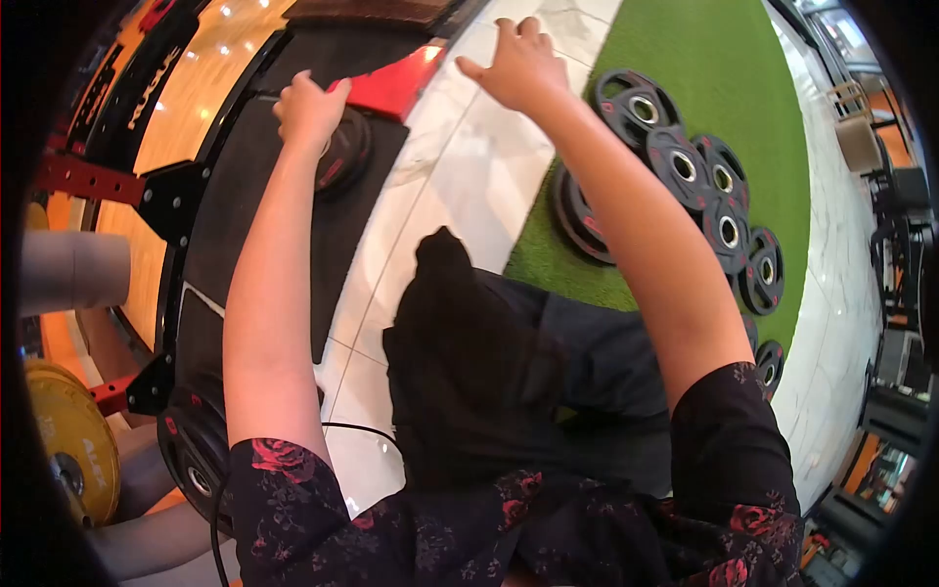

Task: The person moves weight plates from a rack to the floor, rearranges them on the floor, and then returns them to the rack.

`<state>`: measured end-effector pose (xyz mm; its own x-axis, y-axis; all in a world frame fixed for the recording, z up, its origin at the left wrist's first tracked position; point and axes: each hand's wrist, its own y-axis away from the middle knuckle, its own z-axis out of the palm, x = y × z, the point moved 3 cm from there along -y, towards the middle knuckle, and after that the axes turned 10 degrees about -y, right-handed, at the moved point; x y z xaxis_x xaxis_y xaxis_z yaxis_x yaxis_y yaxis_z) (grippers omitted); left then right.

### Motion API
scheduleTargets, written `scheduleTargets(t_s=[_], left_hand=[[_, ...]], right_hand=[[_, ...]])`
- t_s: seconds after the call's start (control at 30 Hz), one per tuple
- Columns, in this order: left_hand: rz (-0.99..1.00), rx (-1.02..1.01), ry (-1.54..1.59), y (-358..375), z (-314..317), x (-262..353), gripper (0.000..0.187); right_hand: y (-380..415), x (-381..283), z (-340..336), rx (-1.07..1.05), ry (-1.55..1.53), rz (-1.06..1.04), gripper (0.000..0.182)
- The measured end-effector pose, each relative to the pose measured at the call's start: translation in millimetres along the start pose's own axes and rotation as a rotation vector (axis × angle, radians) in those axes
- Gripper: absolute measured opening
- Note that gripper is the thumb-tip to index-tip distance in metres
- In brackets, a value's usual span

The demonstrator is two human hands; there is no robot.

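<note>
From the camera on my head, I look down past my dark lap at both arms stretched forward. My left hand [311,110] rests on top of a black weight plate [342,152] that lies flat on the dark rubber mat [245,196], far and to the left, just beside a red wedge-shaped piece [396,83]. My fingers curl over the plate's far edge, pressed together on its rim; I cannot tell how far they wrap under it. My right hand [516,64] hangs free above the pale tiled floor [460,186], fingers loosely spread and holding nothing.

The plate looks like rubber-coated iron: heavy, stiff, not fragile, and likely a bit slick on its flat face. I judge the rim or one of its cut-out grips to be the best place to take hold, with both hands if it must come up off the mat.

To the right, a row of similar black plates [704,186] lies overlapping on the green turf [724,78]. Near left, a yellow plate [68,440] and another black plate [196,460] sit by the red rack frame [88,181].
</note>
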<state>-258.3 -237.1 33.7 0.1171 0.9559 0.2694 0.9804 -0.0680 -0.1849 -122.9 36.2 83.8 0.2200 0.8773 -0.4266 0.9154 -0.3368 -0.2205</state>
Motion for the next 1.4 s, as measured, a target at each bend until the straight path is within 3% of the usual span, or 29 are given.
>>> scheduleTargets(t_s=[0.07,0.23,0.3,0.37,0.47,0.63,0.77,0.83,0.9,1.1,1.27,1.4], left_hand=[[-0.18,-0.055,-0.091,7,3,-53,0.09],[-0.337,-0.105,-0.13,17,53,-135,0.102],[-0.402,-0.217,-0.08,22,85,-154,0.102],[-0.439,-0.01,-0.043,36,98,-149,0.098],[-0.439,-0.028,-0.049,40,97,-145,0.098],[-0.435,0.044,0.029,38,99,-150,0.099],[-0.399,0.144,0.033,69,99,-132,0.093],[-0.291,0.185,0.059,83,102,-125,0.092],[-0.178,0.187,0.096,87,100,-109,0.094],[0.037,0.164,0.258,76,42,14,0.09],[0.265,0.195,0.34,95,-12,166,0.091],[0.424,0.194,0.387,161,-13,305,0.087]], right_hand=[[-4,-38,45,-0.086,-0.055,-0.01,0.092],[-10,-111,163,-0.263,-0.147,-0.006,0.098],[-11,-129,207,-0.468,-0.203,0.119,0.102],[-15,-144,232,-0.49,-0.19,0.131,0.103],[-18,-147,260,-0.511,-0.152,0.194,0.104],[-14,-153,250,-0.485,-0.197,0.246,0.105],[-4,-144,247,-0.478,-0.03,0.165,0.103],[11,-128,226,-0.542,0.079,-0.005,0.093],[28,-104,209,-0.474,-0.005,0.077,0.084],[27,-46,67,-0.352,-0.07,0.248,0.083],[57,37,-86,-0.117,-0.058,0.31,0.08],[117,137,-187,0.065,0.016,0.351,0.076]])
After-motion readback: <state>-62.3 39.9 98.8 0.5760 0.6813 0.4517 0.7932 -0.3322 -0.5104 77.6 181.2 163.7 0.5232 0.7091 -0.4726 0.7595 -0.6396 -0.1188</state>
